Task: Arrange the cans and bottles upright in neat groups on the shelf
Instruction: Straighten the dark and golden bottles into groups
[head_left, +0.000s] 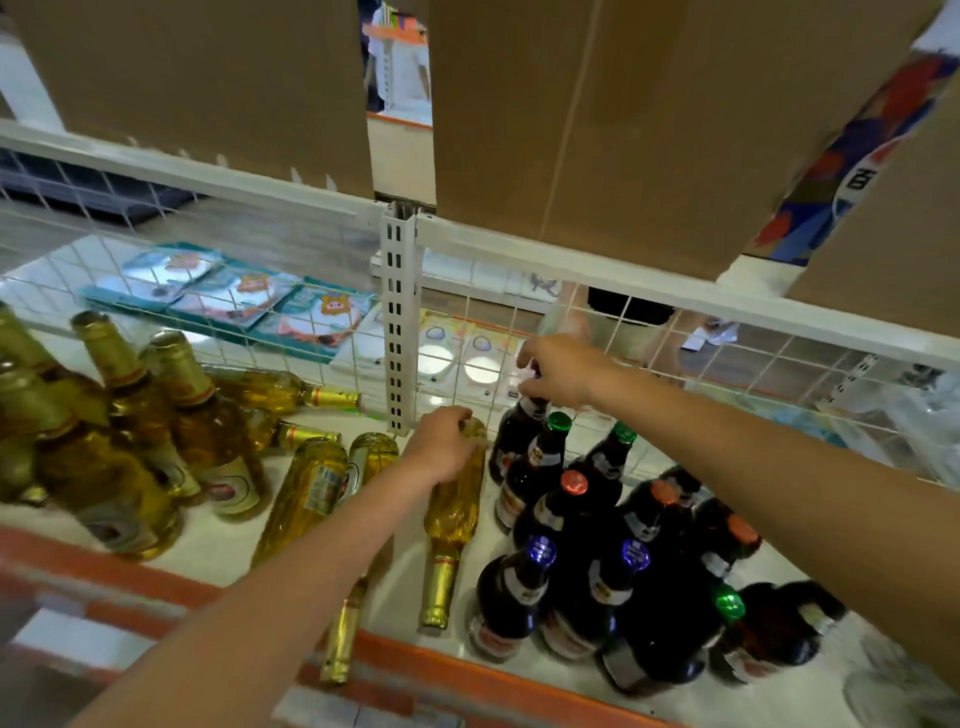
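The left hand (441, 447) is curled round the base of a lying gold bottle (453, 512). That bottle lies mid-shelf, its base near the back edge by the post (399, 322) and its foil neck pointing at the front edge. The right hand (558, 371) pinches the top of a dark bottle (514, 441) that stands at the back edge, just beside the grid (779, 374).

These look like full glass bottles, so probably heavy, stiff, smooth and breakable if knocked together. A lying one will likely roll on the shelf (218, 553). The body or shoulder seems the safer hold, with the bottle pivoted up on its base. The foil neck may slip, and a pinch at the cap suits steadying more than lifting.

Dark bottles (597, 587): about ten stand packed on the right half. Their caps are three green, three orange and two blue, and the held one's cap is hidden. One more seems to lie tilted at the front right corner.

Gold bottles (156, 447): five lie down, two near the back edge and three mid-shelf, one with its neck over the front edge. At least four lean together at the left end, where blur prevents an exact count.

No cans are in view.
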